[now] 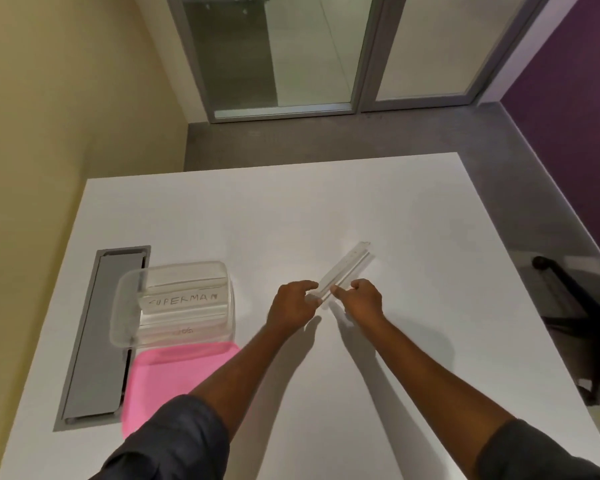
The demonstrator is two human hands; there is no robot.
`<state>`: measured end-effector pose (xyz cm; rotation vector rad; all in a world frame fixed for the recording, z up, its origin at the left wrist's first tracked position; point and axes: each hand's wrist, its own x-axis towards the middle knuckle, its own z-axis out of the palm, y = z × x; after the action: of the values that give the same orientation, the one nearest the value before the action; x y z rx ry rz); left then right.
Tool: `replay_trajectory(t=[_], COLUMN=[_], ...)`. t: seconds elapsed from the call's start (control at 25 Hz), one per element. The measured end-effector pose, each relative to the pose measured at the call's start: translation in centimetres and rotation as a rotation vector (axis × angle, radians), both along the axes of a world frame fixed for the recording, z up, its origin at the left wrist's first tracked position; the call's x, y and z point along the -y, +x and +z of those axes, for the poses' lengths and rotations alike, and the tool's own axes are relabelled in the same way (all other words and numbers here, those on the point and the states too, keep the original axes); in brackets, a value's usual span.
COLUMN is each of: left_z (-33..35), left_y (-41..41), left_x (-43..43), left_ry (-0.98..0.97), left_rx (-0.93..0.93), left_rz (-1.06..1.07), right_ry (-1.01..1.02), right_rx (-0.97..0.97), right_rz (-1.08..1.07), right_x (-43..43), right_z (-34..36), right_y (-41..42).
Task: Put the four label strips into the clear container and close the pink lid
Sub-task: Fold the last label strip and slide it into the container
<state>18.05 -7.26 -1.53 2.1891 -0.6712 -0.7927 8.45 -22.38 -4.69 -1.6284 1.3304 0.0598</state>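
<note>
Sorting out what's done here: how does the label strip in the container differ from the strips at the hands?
The strip in the clear container stands on its long edge, its handwriting "SUPERMAN" readable; the strips at the hands lie flat on the table, no writing legible. The first is untouched; the left hand and right hand pinch the others' near end. All are long, narrow and pale.

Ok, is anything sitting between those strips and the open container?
Nothing visible. The strips lie at both hands' fingertips, left hand and right hand. Only bare white table separates them from the clear container. The pink lid lies off, in front of the container.
</note>
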Motion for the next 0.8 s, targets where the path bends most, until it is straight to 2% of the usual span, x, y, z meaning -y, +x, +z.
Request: replay_trajectory(t=[0.28, 0.44, 0.8], left_z=[-2.5, -3.1, -4.0], left_y=[-1.9, -2.4, -2.9], left_x=[2.7, 2.8, 2.8], left_ry=[0.063, 0.024, 0.024], left_rx=[0.018, -0.007, -0.079], left_rz=[0.026, 0.022, 0.042], right_ry=[-0.068, -0.075, -0.231], right_rx=[-0.034, -0.026, -0.012], right_rz=[0.059, 0.115, 0.369], right_x=[1.1, 1.5, 2.3], right_z=[-1.7, -2.2, -2.0], right_y=[0.6, 0.6, -0.2])
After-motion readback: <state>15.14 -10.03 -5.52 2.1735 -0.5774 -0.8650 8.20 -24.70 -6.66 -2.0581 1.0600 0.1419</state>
